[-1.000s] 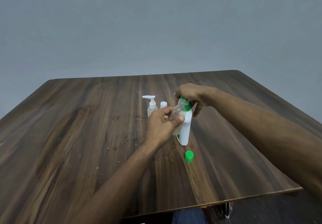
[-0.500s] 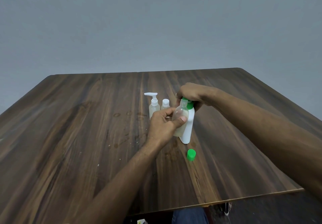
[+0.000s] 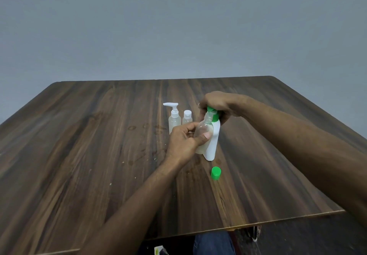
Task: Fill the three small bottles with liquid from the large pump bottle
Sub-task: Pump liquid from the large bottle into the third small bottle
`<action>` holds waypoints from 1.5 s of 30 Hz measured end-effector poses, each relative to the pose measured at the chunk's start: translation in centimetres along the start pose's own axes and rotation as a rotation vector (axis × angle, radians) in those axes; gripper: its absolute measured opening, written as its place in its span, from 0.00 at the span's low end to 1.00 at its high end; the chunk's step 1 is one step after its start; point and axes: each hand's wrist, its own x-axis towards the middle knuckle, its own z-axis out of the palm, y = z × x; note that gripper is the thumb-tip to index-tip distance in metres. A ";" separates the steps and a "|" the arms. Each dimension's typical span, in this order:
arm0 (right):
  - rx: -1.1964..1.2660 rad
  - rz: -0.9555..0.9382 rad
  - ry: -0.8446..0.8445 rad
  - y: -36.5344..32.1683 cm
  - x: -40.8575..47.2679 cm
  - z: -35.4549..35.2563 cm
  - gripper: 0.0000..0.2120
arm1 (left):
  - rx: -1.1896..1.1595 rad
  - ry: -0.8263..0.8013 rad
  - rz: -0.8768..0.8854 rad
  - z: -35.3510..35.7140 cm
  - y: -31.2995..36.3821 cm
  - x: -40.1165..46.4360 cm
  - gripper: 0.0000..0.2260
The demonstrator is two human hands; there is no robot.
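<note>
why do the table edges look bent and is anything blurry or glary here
Head view: wide-angle distortion bows the wooden table edges and stretches the forearms near the frame; lighting is soft and dim, with only faint shadows and no strong glare; the left hand and its clear small bottle look slightly soft, as does the right hand on the white pump bottle.

I sat at a dark wooden table (image 3: 83, 155) with streaked grain; pale specks and faint ring marks (image 3: 146, 126) lay on its middle. Behind it rose a plain grey wall (image 3: 178, 26). Below the near edge showed my blue trousers (image 3: 213, 243), a dark floor (image 3: 307, 237), and a small white-and-green object (image 3: 159, 250), too cropped for me to identify.
</note>
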 end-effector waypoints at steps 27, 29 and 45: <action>0.058 -0.048 0.019 0.9 0.9 0.0 0.18 | 0.004 0.050 -0.033 0.2 -0.5 -0.3 0.12; 0.061 -0.048 0.009 0.8 0.8 0.0 0.17 | -0.010 0.041 -0.039 0.2 -0.5 -0.3 0.11; 0.060 -0.061 0.007 0.9 0.9 -0.1 0.19 | -0.025 0.048 -0.055 0.3 -0.2 -0.2 0.11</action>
